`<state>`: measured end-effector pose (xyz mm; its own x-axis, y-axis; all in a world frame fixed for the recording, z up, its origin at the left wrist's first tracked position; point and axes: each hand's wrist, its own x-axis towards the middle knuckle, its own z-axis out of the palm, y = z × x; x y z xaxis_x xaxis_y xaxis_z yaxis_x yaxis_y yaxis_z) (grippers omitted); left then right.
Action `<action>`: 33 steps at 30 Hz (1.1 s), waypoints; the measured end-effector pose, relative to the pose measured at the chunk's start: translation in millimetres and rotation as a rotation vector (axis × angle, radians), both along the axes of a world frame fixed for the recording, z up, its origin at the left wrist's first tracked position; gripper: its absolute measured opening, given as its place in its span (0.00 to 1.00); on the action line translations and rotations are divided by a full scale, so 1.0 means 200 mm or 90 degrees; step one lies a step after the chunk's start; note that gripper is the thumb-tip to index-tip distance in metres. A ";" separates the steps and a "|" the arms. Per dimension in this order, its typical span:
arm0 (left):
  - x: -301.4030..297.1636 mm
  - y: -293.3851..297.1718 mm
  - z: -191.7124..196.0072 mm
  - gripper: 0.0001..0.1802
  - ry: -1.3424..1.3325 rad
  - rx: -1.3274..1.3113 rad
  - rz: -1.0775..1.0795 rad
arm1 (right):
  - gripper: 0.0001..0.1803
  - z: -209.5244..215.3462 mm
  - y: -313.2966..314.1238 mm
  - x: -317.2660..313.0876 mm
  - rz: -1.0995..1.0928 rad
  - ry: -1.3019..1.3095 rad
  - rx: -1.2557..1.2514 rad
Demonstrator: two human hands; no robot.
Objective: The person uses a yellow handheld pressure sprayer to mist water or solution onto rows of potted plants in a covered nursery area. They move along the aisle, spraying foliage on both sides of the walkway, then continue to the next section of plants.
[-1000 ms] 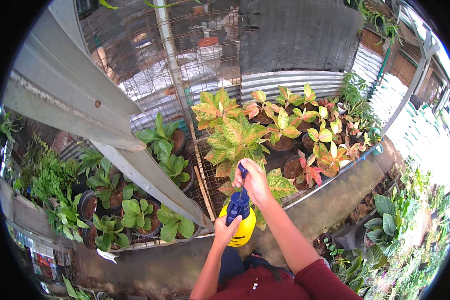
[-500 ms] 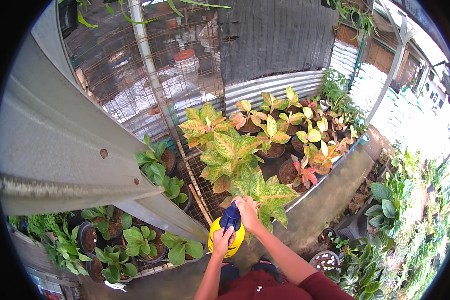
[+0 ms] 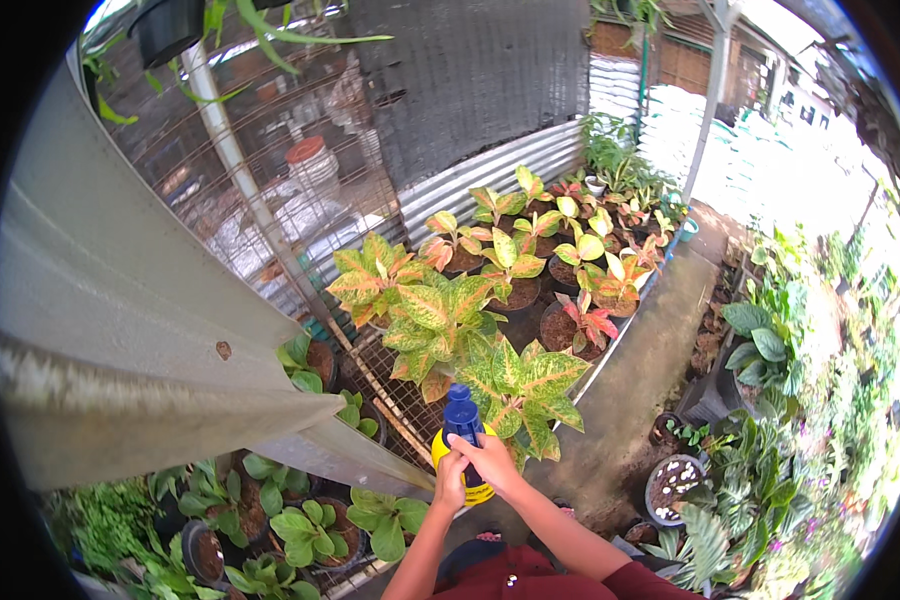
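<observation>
A yellow pump spray bottle (image 3: pixel 438 448) with a dark blue head (image 3: pixel 459 410) is upright in front of my body. My left hand (image 3: pixel 451 477) is closed at the near side of the bottle's neck and handle. Against it, my right hand (image 3: pixel 489 463) is closed too, its fingers reaching over the lower part of the blue head. The hands overlap, so part of the handle is hidden. Just beyond the nozzle stand large variegated green and pink-veined potted plants (image 3: pixel 523 385), and one leaf cluster (image 3: pixel 440 320) lies a little farther off.
A broad metal post (image 3: pixel 160 300) takes up the left side. Potted green plants (image 3: pixel 315 530) stand low on the left, on a wire rack (image 3: pixel 395 392). A concrete path (image 3: pixel 635 375) runs along the right, past a pot with white shells or stones (image 3: pixel 675 487). Hanging pots (image 3: pixel 167 30) are overhead.
My right hand has come down from the top of the blue head to join my left at its handle. The view has shifted, so the bottle and plants sit differently in the picture.
</observation>
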<state>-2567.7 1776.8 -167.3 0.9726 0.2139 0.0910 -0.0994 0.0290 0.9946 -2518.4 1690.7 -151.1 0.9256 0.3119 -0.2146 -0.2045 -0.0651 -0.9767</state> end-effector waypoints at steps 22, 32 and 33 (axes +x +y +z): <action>-0.26 0.11 0.14 0.20 0.215 -0.426 -0.413 | 0.11 0.20 -0.06 -0.31 -0.090 0.043 0.134; -0.32 0.02 0.28 0.35 0.066 -0.430 -0.478 | 0.14 0.42 -0.16 -0.32 -0.051 -0.034 0.118; -0.33 0.00 0.31 0.36 0.066 -0.397 -0.477 | 0.14 0.43 -0.18 -0.33 -0.055 -0.033 0.123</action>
<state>-2634.4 1775.9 -106.0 0.8731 -0.4814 0.0773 0.2464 0.5725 0.7820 -2583.5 1654.4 -65.3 0.9587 0.2622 -0.1098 -0.1503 0.1396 -0.9787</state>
